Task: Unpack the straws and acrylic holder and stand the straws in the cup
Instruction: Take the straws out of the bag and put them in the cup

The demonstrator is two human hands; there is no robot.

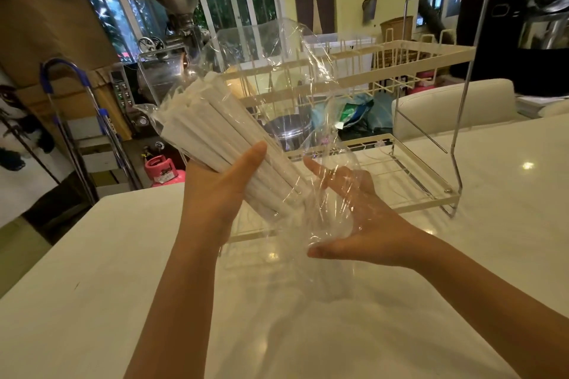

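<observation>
Straws half out of the bag, held up over the table

Both hands are above the white table (92, 301): left hand (215, 194) wraps its fingers round the lower half of the white straws (203, 129), thumb lying along the bundle, tips tilting up-left. Right hand (354, 218) is spread open inside the clear bag (308, 101), gripping nothing. A white dish rack (409, 58) stands behind.

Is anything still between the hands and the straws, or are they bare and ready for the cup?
The clear plastic bag still wraps the lower part of the straws. The left hand grips the bundle; the right hand is behind the film. No cup is in view.
</observation>
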